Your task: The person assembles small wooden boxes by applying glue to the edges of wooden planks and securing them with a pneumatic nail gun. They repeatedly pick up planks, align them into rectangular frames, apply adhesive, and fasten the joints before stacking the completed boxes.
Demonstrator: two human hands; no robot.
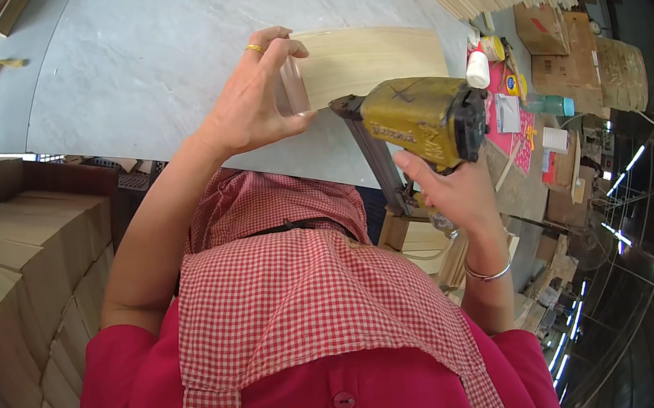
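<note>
A worker in a checked apron stood at a grey marbled worktable [142,55], both hands occupied. The left hand [244,107], a gold ring [254,48] on one finger, reached up from a bent elbow with the palm turned to the right, fingers arched over and thumb stretched out below in a wide C. It clasped a narrow end piece [293,89] between fingertips and thumb, at the left end of a pale wooden board [374,57] that lay on the tabletop. The right hand [458,195], a bracelet [489,273] at its wrist, rose from the lower right with the forearm nearly upright, grasping a yellow nail gun [419,117] by the handle, thumb laid along the body, other fingers mostly hidden. The tool's nose pointed left, just beside the left thumb and the board's near corner; whether it touched the wood could not be told.
</note>
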